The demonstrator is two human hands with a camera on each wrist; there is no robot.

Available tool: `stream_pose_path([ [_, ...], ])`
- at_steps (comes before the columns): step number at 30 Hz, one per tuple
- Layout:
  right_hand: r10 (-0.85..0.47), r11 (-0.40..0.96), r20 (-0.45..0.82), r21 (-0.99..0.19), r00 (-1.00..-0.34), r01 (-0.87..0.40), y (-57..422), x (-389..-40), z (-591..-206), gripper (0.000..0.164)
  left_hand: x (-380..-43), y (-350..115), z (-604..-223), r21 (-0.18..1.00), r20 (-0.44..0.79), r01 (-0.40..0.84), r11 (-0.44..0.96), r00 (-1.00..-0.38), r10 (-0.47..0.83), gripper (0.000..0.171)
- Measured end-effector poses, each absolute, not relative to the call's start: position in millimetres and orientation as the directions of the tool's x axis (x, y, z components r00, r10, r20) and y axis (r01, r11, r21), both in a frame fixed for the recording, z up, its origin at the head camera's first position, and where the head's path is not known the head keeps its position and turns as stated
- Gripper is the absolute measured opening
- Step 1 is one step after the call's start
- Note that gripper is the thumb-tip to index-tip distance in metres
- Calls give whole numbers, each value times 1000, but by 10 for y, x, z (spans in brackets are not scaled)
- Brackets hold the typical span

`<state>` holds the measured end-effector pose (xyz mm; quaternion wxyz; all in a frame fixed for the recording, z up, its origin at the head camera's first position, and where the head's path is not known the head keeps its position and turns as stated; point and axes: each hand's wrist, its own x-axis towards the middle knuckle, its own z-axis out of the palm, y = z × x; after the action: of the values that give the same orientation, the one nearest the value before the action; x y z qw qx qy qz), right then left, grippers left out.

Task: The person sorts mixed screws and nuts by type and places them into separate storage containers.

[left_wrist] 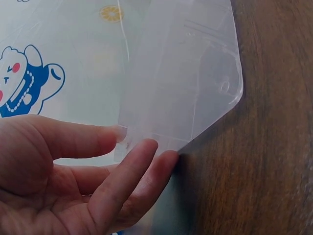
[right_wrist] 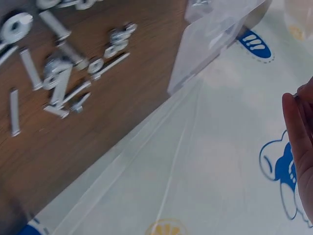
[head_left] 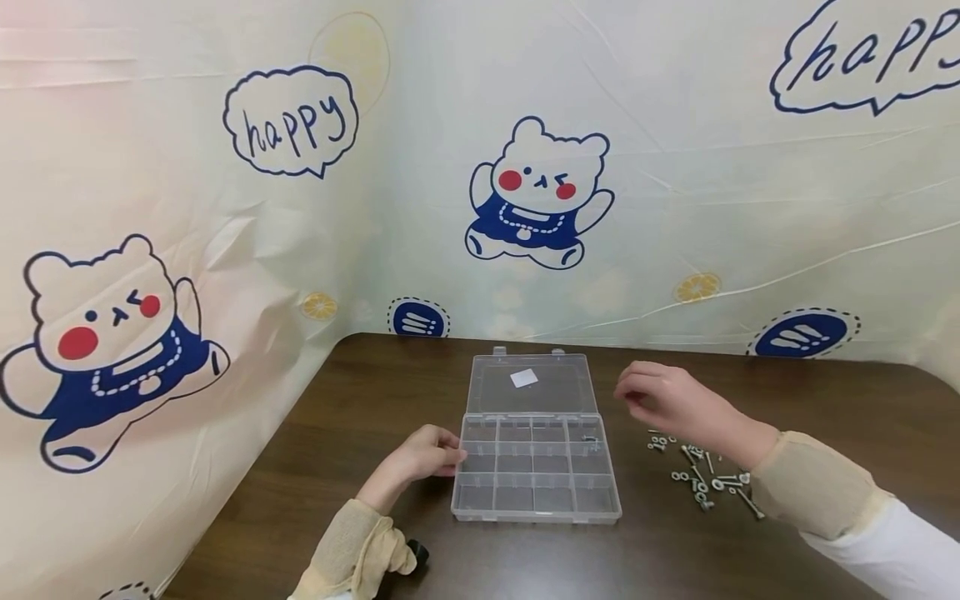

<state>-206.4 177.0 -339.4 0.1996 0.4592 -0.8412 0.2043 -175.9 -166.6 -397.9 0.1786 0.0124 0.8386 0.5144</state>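
Note:
A clear plastic compartment box [head_left: 536, 517] stands on the table, its lid [head_left: 555, 396] folded back flat behind it. My left hand [head_left: 423, 455] holds the box's left side; in the left wrist view, the thumb and fingers meet at the clear plastic edge. A few small metal pieces [head_left: 591, 441] lie in the back right compartment. My right hand [head_left: 663, 398] hovers to the right of the lid, thumb and fingertips together. Between them, the right wrist view shows a sliver of a small metal piece [right_wrist: 295, 95], mostly hidden. Loose screws, nuts and washers [head_left: 699, 475] lie scattered below this hand.
The brown wooden table [head_left: 322, 433] ends at a pale printed cloth [head_left: 420, 183] hanging behind and at the left. Near my left wrist is a small black object [head_left: 417, 553]. A white label [head_left: 524, 378] sits on the lid.

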Motion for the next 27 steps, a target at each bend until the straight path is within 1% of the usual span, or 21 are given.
stream_pose_path([
  [4, -710, 465, 509, -180, -487, -867, 1599, -2101, -3410, 23, -1759, -1668, -3986, 869, -285, -163, 467, -937, 202, 24],
  [8, -738, 422, 499, -185, -455, -887, 1469, -2164, -3479, 20, -1754, -1662, -3986, 873, -282, -159, 461, -936, 210, 24],
  [11, -765, 393, 463, -217, -448, -894, 1404, -2222, -3559, 19, -1752, -1661, -3982, 875, -278, -153, 459, -935, 218, 24],
  [14, -785, 390, 404, -266, -469, -882, 1361, -2261, -3645, 18, -1751, -1661, -3979, 876, -279, -156, 457, -936, 214, 23],
  [18, -789, 427, 326, -321, -521, -846, 1357, -2274, -3733, 17, -1750, -1662, -3980, 883, -274, -147, 447, -933, 235, 22],
  [21, -788, 451, 295, -321, -540, -833, 1383, -2271, -3760, 21, -1751, -1666, -3987, 890, -269, -138, 435, -929, 253, 22],
  [25, -783, 490, 270, -287, -560, -823, 1447, -2280, -3744, 24, -1757, -1677, -3995, 891, -266, -138, 432, -930, 252, 22],
  [27, -771, 527, 238, -283, -591, -801, 1492, -2294, -3714, 25, -1760, -1685, -3998, 890, -267, -138, 434, -931, 251, 22],
])
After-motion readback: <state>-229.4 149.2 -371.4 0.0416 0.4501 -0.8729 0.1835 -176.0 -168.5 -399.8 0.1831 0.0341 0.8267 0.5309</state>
